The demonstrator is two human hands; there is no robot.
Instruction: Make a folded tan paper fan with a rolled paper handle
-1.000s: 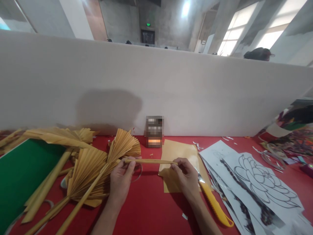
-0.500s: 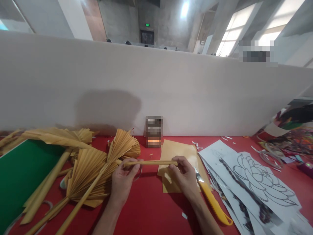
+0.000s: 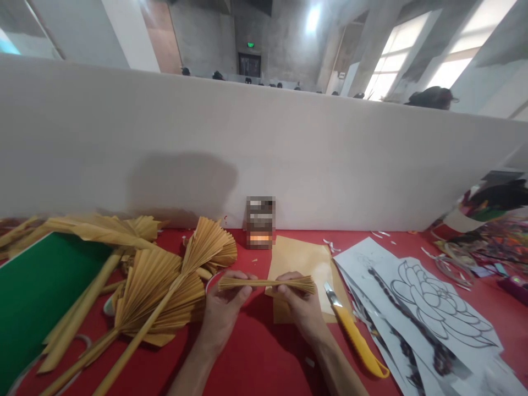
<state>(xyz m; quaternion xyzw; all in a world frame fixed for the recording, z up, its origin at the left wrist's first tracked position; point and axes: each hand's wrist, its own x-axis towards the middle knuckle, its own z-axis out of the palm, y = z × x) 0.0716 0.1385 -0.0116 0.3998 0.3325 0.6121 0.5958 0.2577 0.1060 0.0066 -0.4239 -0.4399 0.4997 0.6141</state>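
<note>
A narrow pleated strip of tan paper [image 3: 264, 282] is held level above the red table, its folds fanning slightly at both ends. My left hand [image 3: 225, 308] pinches it left of the middle, thumb in front. On the right part, my right hand [image 3: 299, 305] grips it the same way. Flat tan paper sheets [image 3: 299, 256] lie behind and under my right hand. Just right of that hand is a yellow utility knife [image 3: 357, 338] with its blade out. Pleated paper fans [image 3: 152, 286] on rolled paper stems lie left of my left hand.
A green board [image 3: 49, 297] lies at the left. Printed white sheets with a flower drawing [image 3: 441, 302] spread at the right, near a cup of tools [image 3: 462, 220] and tangled scraps. A blurred small box [image 3: 260, 223] stands against the white partition [image 3: 330, 159].
Both hands have moved slightly right and down with the pleated strip. Its ends now spread, showing the folds, where before it was a narrow, closed bundle.
</note>
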